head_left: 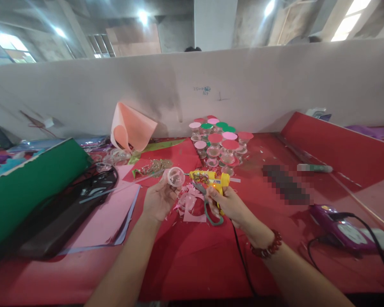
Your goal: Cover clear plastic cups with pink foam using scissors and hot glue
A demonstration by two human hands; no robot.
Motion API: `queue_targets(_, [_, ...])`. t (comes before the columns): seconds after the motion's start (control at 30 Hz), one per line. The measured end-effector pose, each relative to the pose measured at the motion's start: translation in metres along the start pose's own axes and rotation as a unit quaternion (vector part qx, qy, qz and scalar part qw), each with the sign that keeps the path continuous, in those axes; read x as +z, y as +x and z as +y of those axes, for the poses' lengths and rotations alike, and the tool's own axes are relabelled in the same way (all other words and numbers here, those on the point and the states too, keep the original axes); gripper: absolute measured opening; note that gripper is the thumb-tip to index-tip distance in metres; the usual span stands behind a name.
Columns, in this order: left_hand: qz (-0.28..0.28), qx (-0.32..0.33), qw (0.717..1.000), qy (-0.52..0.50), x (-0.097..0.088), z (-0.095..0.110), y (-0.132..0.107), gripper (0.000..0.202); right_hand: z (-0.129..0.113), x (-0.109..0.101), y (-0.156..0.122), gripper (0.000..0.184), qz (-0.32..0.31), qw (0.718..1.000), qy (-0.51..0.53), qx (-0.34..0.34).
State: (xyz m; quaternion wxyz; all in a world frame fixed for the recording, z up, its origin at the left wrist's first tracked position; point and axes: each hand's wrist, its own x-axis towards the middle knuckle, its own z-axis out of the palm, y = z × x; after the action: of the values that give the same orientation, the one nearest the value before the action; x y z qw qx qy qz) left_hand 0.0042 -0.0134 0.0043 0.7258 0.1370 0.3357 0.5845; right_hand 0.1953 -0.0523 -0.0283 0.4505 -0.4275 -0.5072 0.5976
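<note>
My left hand (160, 198) is closed round a small clear plastic cup (175, 176), held tilted with its mouth toward the camera. My right hand (228, 203) grips a yellow hot glue gun (211, 178) whose nozzle points left at the cup's rim; a small light glows on its body. Its black cord (241, 256) trails toward me under my right forearm. Grey-handled scissors (208, 209) lie on pink paper scraps (188, 202) just below the two hands.
A cluster of clear cups capped with pink, red and green discs (220, 140) stands behind the hands. Pink sheets (112, 209), a green roll (28, 183) and a black bag (67, 204) lie left. A curled peach sheet (131, 128) leans on the wall. A purple device (342, 226) sits right.
</note>
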Motion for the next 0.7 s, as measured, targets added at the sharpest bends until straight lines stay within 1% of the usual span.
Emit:
queue_targets(0.2, [0.006,0.012,1.0,0.006,0.0029,-0.0011,-0.0018,0.032,0.0004,-0.0014,0.0011,0.051,0.006,1.0,0.006,-0.009])
queue_targets(0.43, [-0.012,0.016,1.0,-0.003,0.0011,-0.0006,-0.0005,0.033,0.0027,-0.0018,0.0009,0.05,0.0,1.0,-0.005,-0.011])
queue_targets(0.57, [-0.014,0.025,1.0,-0.005,0.0007,-0.0011,-0.0002,0.037,0.0019,-0.0016,0.0006,0.049,-0.003,1.0,-0.002,-0.008])
queue_targets(0.7, [-0.014,0.023,1.0,-0.001,0.0022,-0.0003,-0.0022,0.036,-0.0009,-0.0013,-0.0008,0.05,-0.003,1.0,-0.008,-0.008])
